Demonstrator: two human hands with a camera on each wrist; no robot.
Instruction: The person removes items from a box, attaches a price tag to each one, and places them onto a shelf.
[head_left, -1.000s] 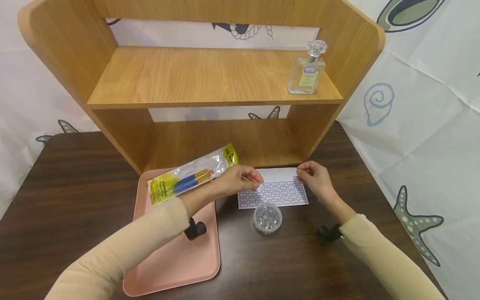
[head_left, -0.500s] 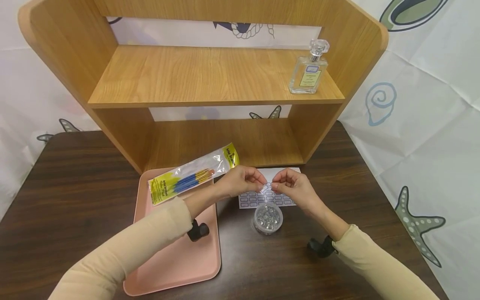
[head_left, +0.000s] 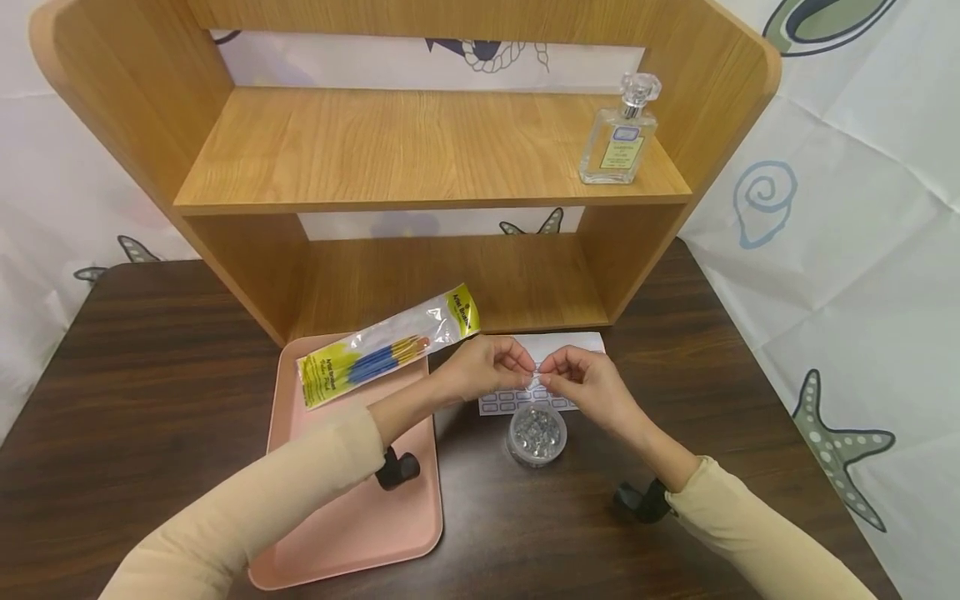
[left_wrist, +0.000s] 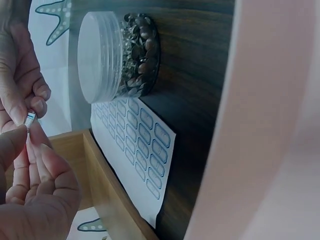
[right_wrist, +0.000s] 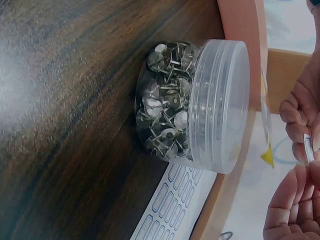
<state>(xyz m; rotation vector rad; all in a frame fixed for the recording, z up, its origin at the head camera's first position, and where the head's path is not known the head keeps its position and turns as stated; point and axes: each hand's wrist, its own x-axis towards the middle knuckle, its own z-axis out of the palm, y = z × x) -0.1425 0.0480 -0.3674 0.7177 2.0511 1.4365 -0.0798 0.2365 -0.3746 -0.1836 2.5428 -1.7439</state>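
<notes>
My left hand [head_left: 486,368] and right hand [head_left: 588,382] meet above a white sheet of labels [head_left: 558,343]. Between their fingertips is one small label sticker [left_wrist: 30,119] with a blue border, which both hands pinch. It also shows between the fingers in the right wrist view as a white label strip [right_wrist: 308,148]. Just in front of the sheet stands a clear round jar of thumbtacks [head_left: 537,435], its translucent lid [right_wrist: 220,105] on. Part of the sheet is hidden under the hands and behind the jar.
A pink tray [head_left: 352,533] lies at left, with a packet of paintbrushes [head_left: 386,350] across its far end. Behind stands a wooden shelf unit [head_left: 420,150]. On its upper board, at right, is a labelled glass perfume bottle [head_left: 617,146].
My right hand has moved left from the sheet's right side to meet my left hand and now pinches the label too. My left hand has shifted slightly right.
</notes>
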